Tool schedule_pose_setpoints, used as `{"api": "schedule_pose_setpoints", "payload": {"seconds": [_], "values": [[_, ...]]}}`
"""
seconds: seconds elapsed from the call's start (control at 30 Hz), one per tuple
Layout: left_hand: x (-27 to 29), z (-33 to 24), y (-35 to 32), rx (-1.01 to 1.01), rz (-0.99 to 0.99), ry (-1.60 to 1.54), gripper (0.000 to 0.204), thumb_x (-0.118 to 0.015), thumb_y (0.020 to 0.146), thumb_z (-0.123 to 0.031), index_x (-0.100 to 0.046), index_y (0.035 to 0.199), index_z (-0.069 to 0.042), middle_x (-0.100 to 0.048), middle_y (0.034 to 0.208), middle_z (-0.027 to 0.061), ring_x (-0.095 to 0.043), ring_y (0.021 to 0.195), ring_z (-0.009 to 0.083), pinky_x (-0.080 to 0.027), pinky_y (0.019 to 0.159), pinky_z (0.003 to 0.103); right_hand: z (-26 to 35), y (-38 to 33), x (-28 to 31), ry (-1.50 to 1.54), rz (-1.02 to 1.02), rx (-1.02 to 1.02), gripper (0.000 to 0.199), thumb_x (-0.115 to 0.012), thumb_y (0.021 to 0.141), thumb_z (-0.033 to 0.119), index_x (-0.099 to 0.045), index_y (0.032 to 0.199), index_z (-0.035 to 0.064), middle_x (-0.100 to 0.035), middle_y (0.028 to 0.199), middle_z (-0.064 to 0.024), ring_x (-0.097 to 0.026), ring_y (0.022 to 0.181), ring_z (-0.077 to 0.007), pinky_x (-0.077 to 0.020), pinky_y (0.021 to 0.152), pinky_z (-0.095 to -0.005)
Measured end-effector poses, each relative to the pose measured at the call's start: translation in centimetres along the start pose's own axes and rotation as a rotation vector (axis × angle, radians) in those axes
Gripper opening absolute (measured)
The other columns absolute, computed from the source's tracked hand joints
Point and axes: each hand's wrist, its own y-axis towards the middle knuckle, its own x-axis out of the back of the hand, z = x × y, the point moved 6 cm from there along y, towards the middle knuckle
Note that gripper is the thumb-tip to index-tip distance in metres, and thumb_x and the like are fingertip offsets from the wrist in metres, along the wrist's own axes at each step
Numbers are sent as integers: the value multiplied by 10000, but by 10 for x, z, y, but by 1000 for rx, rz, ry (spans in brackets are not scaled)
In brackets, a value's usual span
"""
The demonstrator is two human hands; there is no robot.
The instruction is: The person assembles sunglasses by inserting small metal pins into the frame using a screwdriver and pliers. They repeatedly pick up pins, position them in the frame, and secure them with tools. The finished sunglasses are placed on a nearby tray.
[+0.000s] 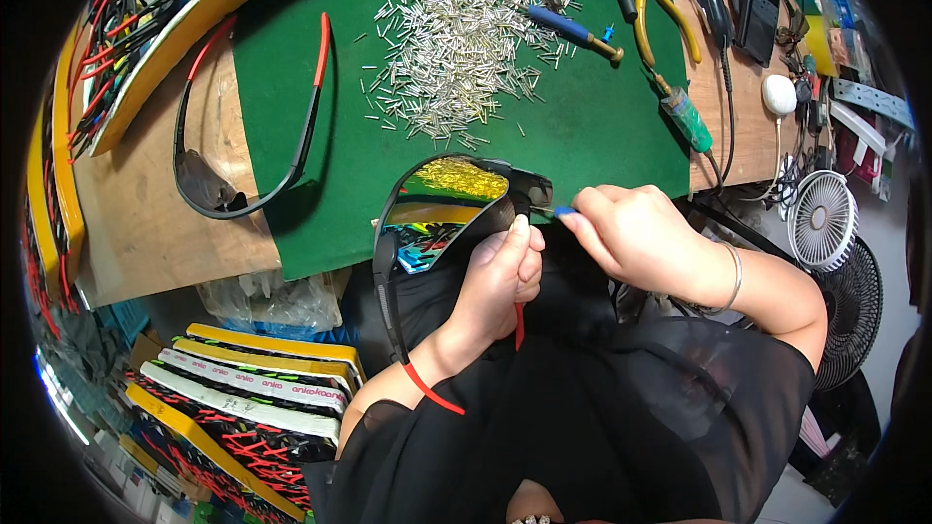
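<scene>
"Where were the sunglasses (458,180) held?"

"Over the near edge of the green mat (602,136), in front of the black top (573,408). One corner was pinched by the left hand (495,281), its thumb and fingers curled closed."

"And the right hand (636,233)?"

"A slim blue-ended tool (564,212) was gripped between thumb and forefinger, its shaft pointed at the hinge (522,204); whether the tip was seated could not be told."

"Which step was in hand?"

"Hinge work, it was judged. For the next move, a steady corner and a well-aligned tip seemed to be called for."
</scene>
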Motion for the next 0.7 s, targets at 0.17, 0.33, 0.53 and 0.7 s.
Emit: {"api": "schedule_pose_setpoints", "payload": {"seconds": [0.17,0.33,0.53,0.7], "values": [[0,-2,-1,-11,0,2,287,-330,951,-310,-449,802,-96,-309,520,-54,-219,392,38,-191,373,180,6,4,12,65,-80,6,193,-553,808,190,-472,770,19,-515,652,-135,-552,512,-285,-467,456,-348],[1,0,0,6,-4,-16,286,-339,948,-309,-451,802,-90,-318,520,-52,-219,389,36,-188,372,182,5,1,8,20,-68,2,238,-590,792,223,-474,772,16,-524,645,-134,-559,522,-282,-469,462,-337],[1,-1,0,-5,0,-38,284,-359,943,-306,-457,807,-77,-337,518,-49,-216,381,34,-180,368,187,2,1,6,14,-62,-7,207,-583,794,190,-474,791,14,-522,643,-125,-556,517,-276,-466,458,-332],[1,0,1,0,-4,-39,283,-364,942,-309,-458,808,-78,-341,520,-47,-218,382,34,-181,370,186,6,4,14,78,-96,24,223,-561,813,205,-475,741,12,-496,565,-114,-547,500,-281,-465,458,-339]]}}
